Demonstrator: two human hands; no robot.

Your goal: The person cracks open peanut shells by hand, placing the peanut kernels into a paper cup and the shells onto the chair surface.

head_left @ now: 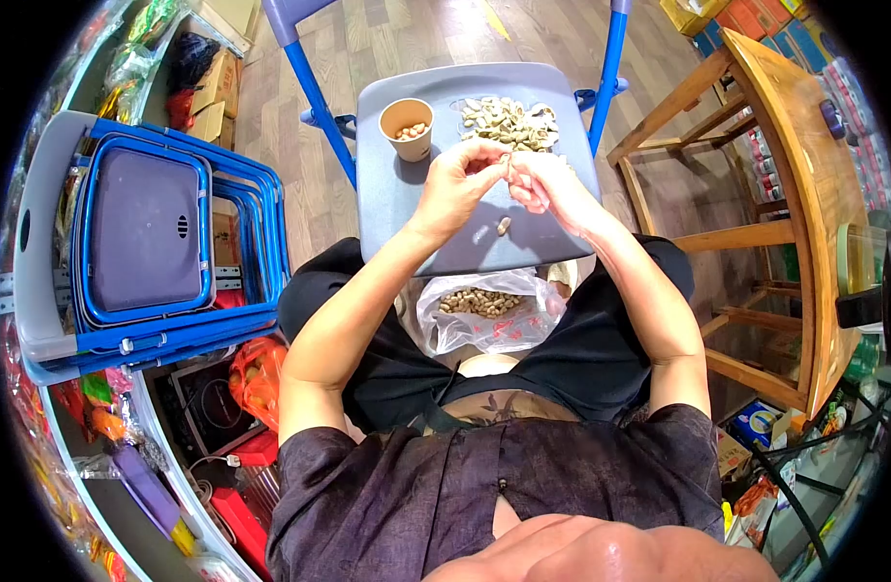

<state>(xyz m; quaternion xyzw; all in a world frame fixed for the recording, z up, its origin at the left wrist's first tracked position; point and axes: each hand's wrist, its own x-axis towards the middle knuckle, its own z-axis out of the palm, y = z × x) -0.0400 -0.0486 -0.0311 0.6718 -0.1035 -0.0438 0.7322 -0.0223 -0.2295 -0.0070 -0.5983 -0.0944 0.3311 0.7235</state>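
Observation:
Over the grey seat of a blue-framed folding chair (397,218), my left hand (458,181) and my right hand (552,184) meet at the fingertips. Both pinch a small item, probably a peanut, mostly hidden by the fingers. A paper cup (407,131) with shelled peanuts (411,130) stands at the seat's back left. Behind my hands lies a pile of empty peanut shells (509,121). One unshelled peanut (504,226) rests on the seat just below my hands. Between my legs, a clear plastic bag (455,335) holds many unshelled peanuts (479,303).
Folded blue-framed chairs (145,233) lean at the left beside shelves of packaged goods. A wooden table (804,204) is at the right, with a jar (859,257) on its edge. An orange bag (258,380) lies at the lower left.

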